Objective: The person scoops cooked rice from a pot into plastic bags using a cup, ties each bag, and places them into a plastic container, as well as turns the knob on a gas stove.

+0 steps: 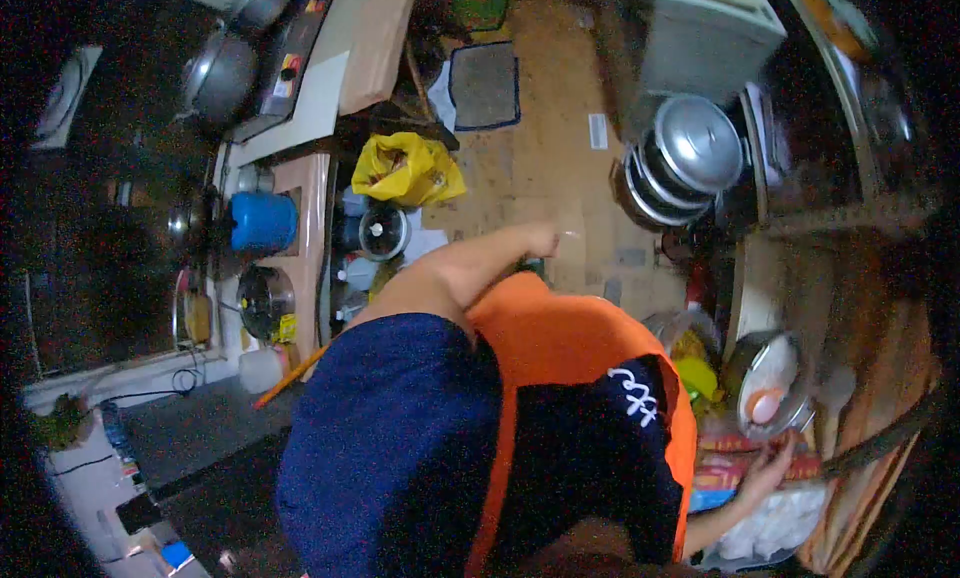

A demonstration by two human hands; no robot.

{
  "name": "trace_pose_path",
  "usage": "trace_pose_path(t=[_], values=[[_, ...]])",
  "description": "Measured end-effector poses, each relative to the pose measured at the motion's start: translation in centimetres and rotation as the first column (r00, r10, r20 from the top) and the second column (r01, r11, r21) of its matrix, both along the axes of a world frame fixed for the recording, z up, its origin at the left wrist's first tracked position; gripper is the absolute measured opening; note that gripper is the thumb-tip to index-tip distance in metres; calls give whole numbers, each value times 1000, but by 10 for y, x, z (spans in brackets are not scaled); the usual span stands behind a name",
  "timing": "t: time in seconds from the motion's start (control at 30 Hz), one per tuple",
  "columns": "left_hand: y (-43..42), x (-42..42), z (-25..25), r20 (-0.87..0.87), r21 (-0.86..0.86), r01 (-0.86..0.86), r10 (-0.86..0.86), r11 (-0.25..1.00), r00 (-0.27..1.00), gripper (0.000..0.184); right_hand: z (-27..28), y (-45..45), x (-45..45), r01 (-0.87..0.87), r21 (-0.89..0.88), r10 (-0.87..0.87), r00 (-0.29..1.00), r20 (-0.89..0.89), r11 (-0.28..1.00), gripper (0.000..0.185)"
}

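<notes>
My left hand [543, 240] reaches out in front of the orange apron [590, 323], above the floor. Its fingers are curled closed and blurred, and I cannot make out what, if anything, they hold. Low on the right side, my right hand [768, 470] has its fingers apart, by the lower edge of a metal pot [752, 366]. Whether they touch the pot I cannot tell. White contents and a round orange-pink thing [765, 408] show inside that pot. Red patterned packets [725, 468] and white plastic bags [770, 528] lie around the hand.
Stacked lidded pots [698, 143] stand at the upper right. A yellow plastic bag [405, 170] and a glass-lidded pot [384, 232] sit left of the walkway. Farther left are a blue container [263, 222] and a rice cooker [265, 302]. A grey mat [485, 84] lies ahead.
</notes>
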State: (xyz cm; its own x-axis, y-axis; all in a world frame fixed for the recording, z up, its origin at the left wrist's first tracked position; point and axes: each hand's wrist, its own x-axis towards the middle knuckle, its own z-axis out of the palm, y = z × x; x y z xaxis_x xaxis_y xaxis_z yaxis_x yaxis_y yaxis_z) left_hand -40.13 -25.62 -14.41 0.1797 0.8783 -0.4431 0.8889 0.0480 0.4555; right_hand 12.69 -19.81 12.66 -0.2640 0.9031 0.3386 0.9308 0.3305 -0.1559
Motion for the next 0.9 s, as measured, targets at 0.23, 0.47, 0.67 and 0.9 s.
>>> trace_pose_path(t=[0.23,0.47,0.67,0.9], values=[[-163,-219,93,-109,35,-469,470,882,876,21,-12,84,-332,-157,-560,355,897,264,813,22],[-332,-275,67,-138,-11,-999,990,30,32,17,-46,122,-597,-817,-418,868,482,-117,398,19],[-361,-155,-6,-40,-290,-946,989,-146,-141,18,-73,83,-838,-920,-380,990,128,-63,94,27],[-291,-52,-38,1,-454,-542,607,-708,-794,18,-107,-9,-1148,-795,-448,912,-373,-172,-410,28]])
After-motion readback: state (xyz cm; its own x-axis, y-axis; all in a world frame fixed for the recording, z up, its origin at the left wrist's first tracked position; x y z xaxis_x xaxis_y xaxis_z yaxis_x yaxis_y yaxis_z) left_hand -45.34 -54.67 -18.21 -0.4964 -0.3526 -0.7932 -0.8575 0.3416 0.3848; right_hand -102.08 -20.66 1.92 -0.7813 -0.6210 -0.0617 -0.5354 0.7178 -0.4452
